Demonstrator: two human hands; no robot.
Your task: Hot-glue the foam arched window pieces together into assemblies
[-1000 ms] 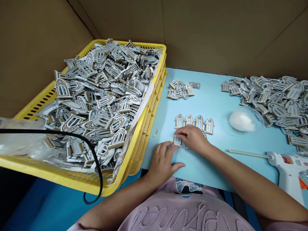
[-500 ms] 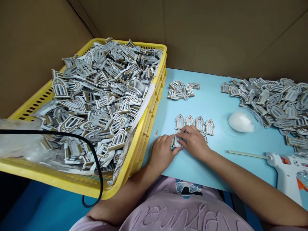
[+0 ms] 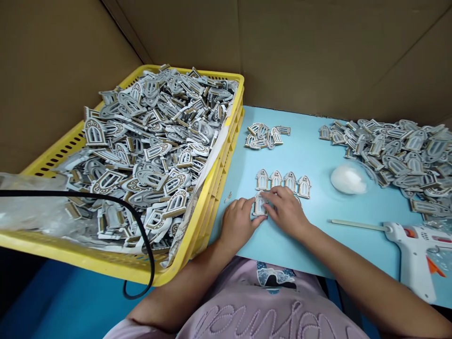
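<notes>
A small arched window ornament (image 3: 260, 206), pale with a grey edge, lies flat on the blue table between my hands. My left hand (image 3: 237, 226) holds its left and lower edge with thumb and fingertips. From the right, my right hand (image 3: 286, 213) grips the same piece at its upper right side, fingers bent. Just beyond my fingers stands a row of several like ornaments (image 3: 290, 182) laid side by side. Part of another piece is hidden under my right hand.
To the left, a yellow crate (image 3: 221, 176) is heaped with window ornaments, a black cable (image 3: 136, 214) crossing it. Ornaments form a small cluster (image 3: 263, 135) and a large pile (image 3: 399, 150). On the right are a clear dish of white material (image 3: 349, 179) and a glue gun (image 3: 411, 254).
The view has shifted slightly. Both hands stay at the same ornament, with the right fingers moved a little along its edge, showing more of its face.
</notes>
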